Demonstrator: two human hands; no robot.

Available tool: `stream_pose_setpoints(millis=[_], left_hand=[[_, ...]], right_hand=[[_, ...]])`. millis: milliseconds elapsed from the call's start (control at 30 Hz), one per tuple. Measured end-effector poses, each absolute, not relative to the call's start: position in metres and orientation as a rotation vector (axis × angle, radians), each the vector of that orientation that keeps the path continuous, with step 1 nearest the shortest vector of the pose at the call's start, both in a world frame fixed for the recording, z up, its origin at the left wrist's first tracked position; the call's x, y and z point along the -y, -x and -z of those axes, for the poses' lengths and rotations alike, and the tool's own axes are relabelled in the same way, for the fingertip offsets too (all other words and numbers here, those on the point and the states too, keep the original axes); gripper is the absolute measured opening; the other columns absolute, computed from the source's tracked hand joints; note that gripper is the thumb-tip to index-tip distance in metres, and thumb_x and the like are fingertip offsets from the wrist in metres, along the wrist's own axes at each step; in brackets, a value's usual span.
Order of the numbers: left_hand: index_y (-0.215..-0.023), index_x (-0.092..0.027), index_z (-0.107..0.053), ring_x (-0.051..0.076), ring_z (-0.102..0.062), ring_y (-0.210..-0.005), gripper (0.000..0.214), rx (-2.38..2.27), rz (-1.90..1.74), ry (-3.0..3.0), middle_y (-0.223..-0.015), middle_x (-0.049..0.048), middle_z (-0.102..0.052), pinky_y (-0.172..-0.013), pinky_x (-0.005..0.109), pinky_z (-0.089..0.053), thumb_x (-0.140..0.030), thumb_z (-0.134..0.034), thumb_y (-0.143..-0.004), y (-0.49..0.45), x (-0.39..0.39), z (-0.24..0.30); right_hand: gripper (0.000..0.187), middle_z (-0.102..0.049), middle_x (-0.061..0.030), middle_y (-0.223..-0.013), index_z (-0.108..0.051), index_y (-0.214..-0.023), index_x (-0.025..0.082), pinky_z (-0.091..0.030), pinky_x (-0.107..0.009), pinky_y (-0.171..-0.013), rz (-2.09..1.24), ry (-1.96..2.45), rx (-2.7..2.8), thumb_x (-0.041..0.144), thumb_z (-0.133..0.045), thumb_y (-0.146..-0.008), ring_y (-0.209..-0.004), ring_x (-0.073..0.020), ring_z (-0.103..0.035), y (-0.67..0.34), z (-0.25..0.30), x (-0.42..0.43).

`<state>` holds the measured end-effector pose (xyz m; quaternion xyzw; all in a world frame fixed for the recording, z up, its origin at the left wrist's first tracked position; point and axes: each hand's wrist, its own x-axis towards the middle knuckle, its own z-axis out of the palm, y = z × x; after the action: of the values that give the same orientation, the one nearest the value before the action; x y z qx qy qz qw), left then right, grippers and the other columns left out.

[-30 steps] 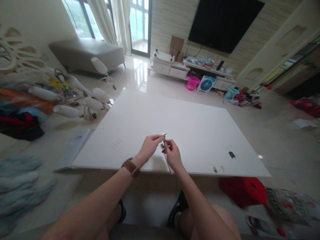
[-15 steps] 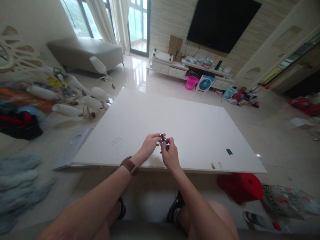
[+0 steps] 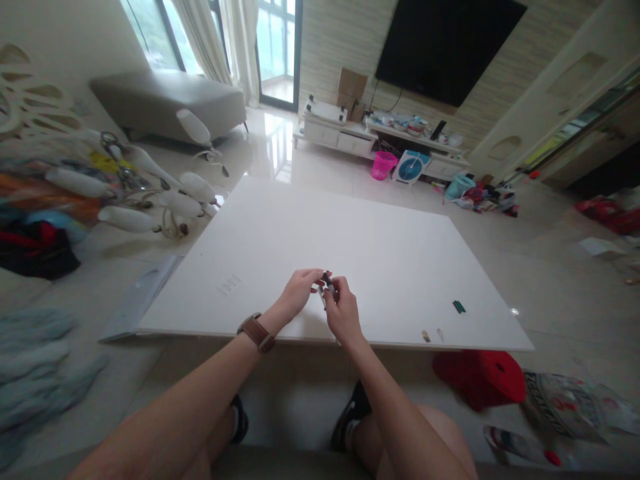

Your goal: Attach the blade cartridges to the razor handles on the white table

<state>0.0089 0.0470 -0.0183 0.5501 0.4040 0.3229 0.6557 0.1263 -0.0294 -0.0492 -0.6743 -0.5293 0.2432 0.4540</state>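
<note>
Over the near middle of the white tabletop (image 3: pixel 325 227), my two hands meet around a small dark, stick-like piece (image 3: pixel 327 280) with a lighter grey end. My left hand (image 3: pixel 300 291), with a brown watch on its wrist, pinches the piece's upper end. The fingers of my right hand (image 3: pixel 343 310) are closed round its lower part, and a thin pale strip shows beside them. What the piece is, I cannot make out. Several thin clear pieces (image 3: pixel 230 285) lie to the left. Dark green pieces (image 3: pixel 459 307), a small gold-brown piece (image 3: pixel 425 336) and a small clear one (image 3: pixel 440 335) lie to the right.
A lamp with several white shades (image 3: pixel 180 200) stands left of the table. Below the right edge are a red roll (image 3: pixel 485 380), a plastic bag (image 3: pixel 565 400) and a bottle (image 3: pixel 520 443). A pink basket (image 3: pixel 384 165) and a blue-white fan (image 3: pixel 411 167) stand beyond the table.
The dark piece has tilted a little between my fingers, and a pale strip shows more clearly below it. My hands stay in nearly the same place; the view has shifted slightly.
</note>
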Motion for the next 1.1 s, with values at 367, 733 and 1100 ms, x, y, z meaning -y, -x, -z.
stream_pose_setpoints(millis=[367, 733, 1100], left_hand=[[-0.081, -0.016, -0.074, 0.024, -0.064, -0.089, 0.035, -0.922, -0.76, -1.309, -0.086, 0.0087, -0.073, -0.074, 0.033, -0.046, -0.043, -0.052, -0.079, -0.009, -0.039, 0.012], [-0.076, -0.017, -0.071, 0.022, -0.062, -0.086, 0.034, -0.889, -0.719, -1.392, -0.08, 0.0064, -0.07, -0.072, 0.031, -0.045, -0.041, -0.048, -0.082, -0.012, -0.045, 0.022], [-0.089, -0.016, -0.075, 0.023, -0.065, -0.089, 0.037, -0.875, -0.766, -1.33, -0.092, 0.0093, -0.073, -0.073, 0.031, -0.047, -0.042, -0.049, -0.084, -0.011, -0.039, 0.016]], right_hand=[[0.009, -0.062, 0.0021, -0.077, -0.053, -0.098, 0.026, -0.039, -0.026, -0.058, -0.573, 1.656, 1.281, 0.025, -0.046, -0.092, -0.063, -0.0169, -0.054, -0.121, 0.05, 0.032], [0.009, -0.064, 0.0024, -0.078, -0.055, -0.098, 0.025, -0.035, -0.026, -0.058, -0.563, 1.673, 1.266, 0.025, -0.047, -0.093, -0.06, -0.0155, -0.051, -0.124, 0.052, 0.031], [0.006, -0.064, 0.003, -0.078, -0.054, -0.097, 0.024, -0.037, -0.026, -0.061, -0.539, 1.658, 1.26, 0.026, -0.049, -0.093, -0.063, -0.0153, -0.054, -0.124, 0.046, 0.032]])
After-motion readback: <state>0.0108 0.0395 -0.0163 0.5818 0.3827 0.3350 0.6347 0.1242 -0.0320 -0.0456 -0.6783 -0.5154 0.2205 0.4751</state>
